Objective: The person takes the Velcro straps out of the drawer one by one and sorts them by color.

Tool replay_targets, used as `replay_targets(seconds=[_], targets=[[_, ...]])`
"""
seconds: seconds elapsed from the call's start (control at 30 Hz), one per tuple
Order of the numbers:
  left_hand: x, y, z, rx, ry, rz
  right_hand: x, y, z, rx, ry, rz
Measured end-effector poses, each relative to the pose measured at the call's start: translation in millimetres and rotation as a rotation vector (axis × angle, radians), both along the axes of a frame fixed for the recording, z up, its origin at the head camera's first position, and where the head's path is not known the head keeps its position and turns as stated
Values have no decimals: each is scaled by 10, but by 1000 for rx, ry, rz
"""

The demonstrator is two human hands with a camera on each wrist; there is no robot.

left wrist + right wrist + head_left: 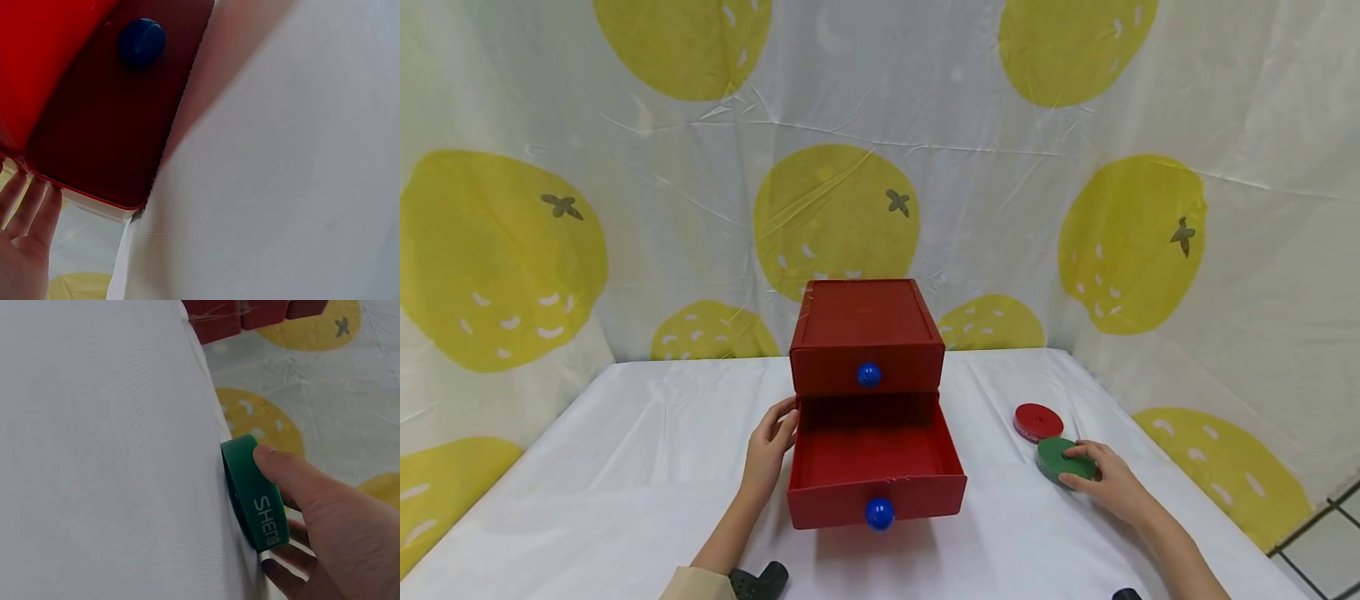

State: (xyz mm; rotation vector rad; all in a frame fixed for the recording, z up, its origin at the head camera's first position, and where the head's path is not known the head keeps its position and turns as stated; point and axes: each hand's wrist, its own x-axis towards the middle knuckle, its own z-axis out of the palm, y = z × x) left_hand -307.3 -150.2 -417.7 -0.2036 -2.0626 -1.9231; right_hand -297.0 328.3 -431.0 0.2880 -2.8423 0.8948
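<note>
1. The person's right hand holds the green roll in a pinch, the gap between thumb and fingers being only as wide as the roll itself.
2. In the right wrist view the thumb lies against the roll's outer band, above the white letters printed there, while the other fingers curl in from the lower side.
3. The green roll is on the right part of the white-covered worktop, to the right of the red cabinet; whether it rests fully on the cloth or is slightly raised cannot be told.
4. Just beyond the green roll sits the red roll, lying flat; whether the two rolls touch is unclear.
5. The left hand is loosely extended with its fingers relaxed, gripping nothing.
6. Its fingertips rest at the left side of the lower drawer, and the left wrist view shows them against that drawer's edge.
7. The lower drawer is pulled well out, with a blue knob on its front; the upper drawer is pushed in above it.
8. Behind the worktop hangs a pale sheet printed with yellow fruit.
</note>
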Motion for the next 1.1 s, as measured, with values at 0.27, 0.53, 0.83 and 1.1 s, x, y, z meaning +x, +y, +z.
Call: replay_targets(seconds=[0.27, 0.53, 0.83, 1.1], targets=[[-7, 2, 9, -4, -8, -5, 33, 10, 49, 52, -100, 27], [-18, 5, 19, 15, -21, -19, 72, -2, 82, 98, -23, 34], [11, 3, 35, 8, 7, 0, 91, -96, 207, 53, 75, 7], [-3, -8, 6, -5, 5, -2, 138, -196, 297, 47, 109, -25]])
